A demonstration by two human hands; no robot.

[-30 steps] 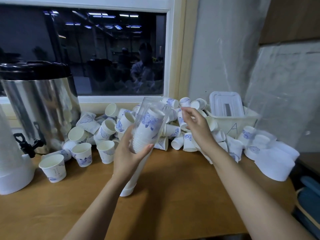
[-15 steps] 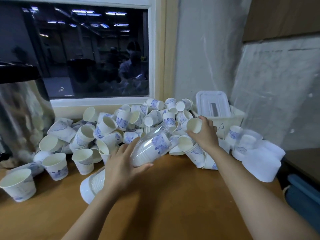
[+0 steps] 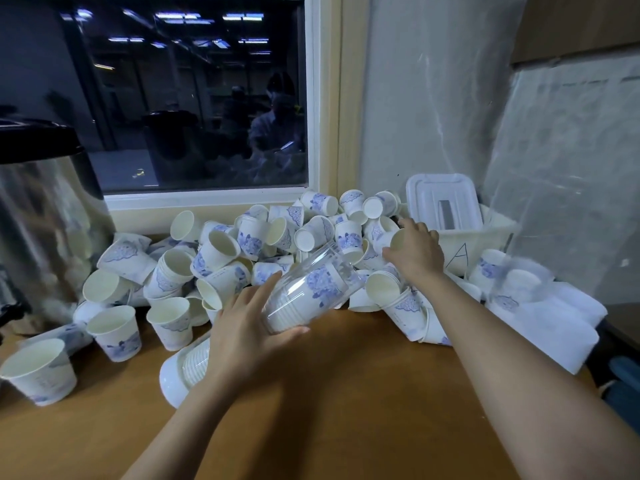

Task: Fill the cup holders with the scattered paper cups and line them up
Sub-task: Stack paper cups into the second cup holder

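Tabletop (image 3: 346, 393) runs open toward 6 o'clock, paper cups (image 3: 221, 251) heaped at 12 (window (image 3: 173, 98) behind), left hand (image 3: 242, 327) gripping the cup holder (image 3: 311, 289), right hand (image 3: 417, 252) clutching one cup (image 3: 397, 240).

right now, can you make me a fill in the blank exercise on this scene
The left hand grips a clear cup holder packed with stacked ____.
The right hand pinches a paper cup beside the white bin marked ____.
The cup pile sits below a dark ____.
Missing: cups; A; window
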